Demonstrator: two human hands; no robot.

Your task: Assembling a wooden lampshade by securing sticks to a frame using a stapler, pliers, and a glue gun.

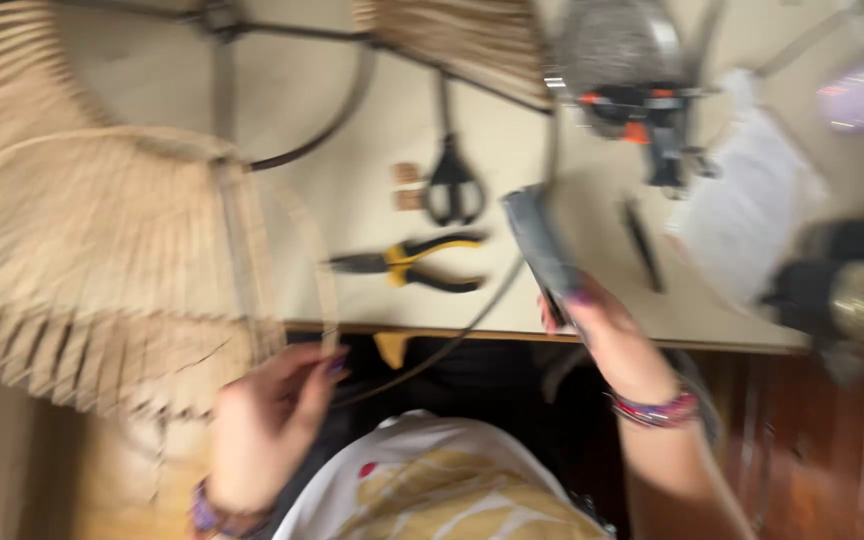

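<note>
A dark flat tool (542, 250), long and narrow, stands slanted at centre-right of the frame, its lower end gripped in the right hand (607, 335). The fingers are closed around it and the wrist, wearing a beaded bracelet (657, 408), angles down toward lower right. The left hand (267, 425) sits at lower left, fingers curled with the tips pinched near a thin pale strip (324, 290) that rises past the table edge; motion blur hides whether it truly holds the strip. Beside it, filling the left of the frame, is a woven cane frame (92, 270). On the cream table (352, 130) above lie yellow-handled pliers (412, 262) at centre, black scissors (452, 180) just above them, and a dark pen (642, 245) right of the tool. An orange and black clamp (642, 110) sits upper right, with white paper (752, 215) below it.
</note>
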